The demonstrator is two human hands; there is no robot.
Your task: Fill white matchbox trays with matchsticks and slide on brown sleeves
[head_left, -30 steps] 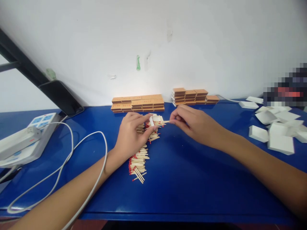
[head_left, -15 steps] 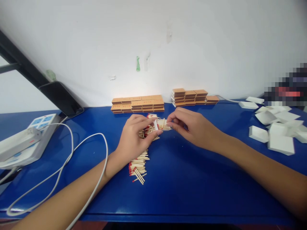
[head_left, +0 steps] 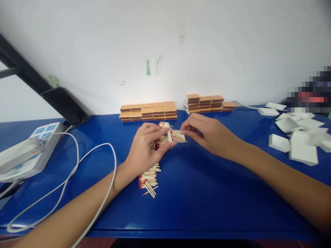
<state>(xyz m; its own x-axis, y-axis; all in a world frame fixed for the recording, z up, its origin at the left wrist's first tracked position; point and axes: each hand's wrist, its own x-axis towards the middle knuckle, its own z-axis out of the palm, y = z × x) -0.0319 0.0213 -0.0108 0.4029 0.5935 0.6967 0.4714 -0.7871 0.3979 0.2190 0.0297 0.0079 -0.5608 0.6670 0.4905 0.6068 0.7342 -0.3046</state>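
My left hand [head_left: 150, 143] pinches the left end of a small white matchbox tray [head_left: 169, 135] between thumb and fingers. Matches [head_left: 178, 136] lie lengthwise in the tray, their pale sticks toward the right. At the tray's right end my right hand [head_left: 200, 130] has thumb and forefinger pressed together by the match ends; whether a match is between them cannot be made out. Beneath and in front of my left hand, a heap of red-headed matches [head_left: 150, 177] lies on the blue table [head_left: 196, 199], partly hidden by the hand.
Brown matchboxes [head_left: 148, 112] stand stacked along the wall, with a second stack [head_left: 205, 103] to their right. Several empty white trays [head_left: 302, 153] lie piled at the right. On the left are a power strip [head_left: 46, 137], a looping white cable [head_left: 113, 162] and a black phone-like device [head_left: 66, 105].
The match that lay across the tray now no longer shows crosswise; the sticks lie along the tray. My right fingers have shifted slightly at its right end, while my left hand keeps its hold.
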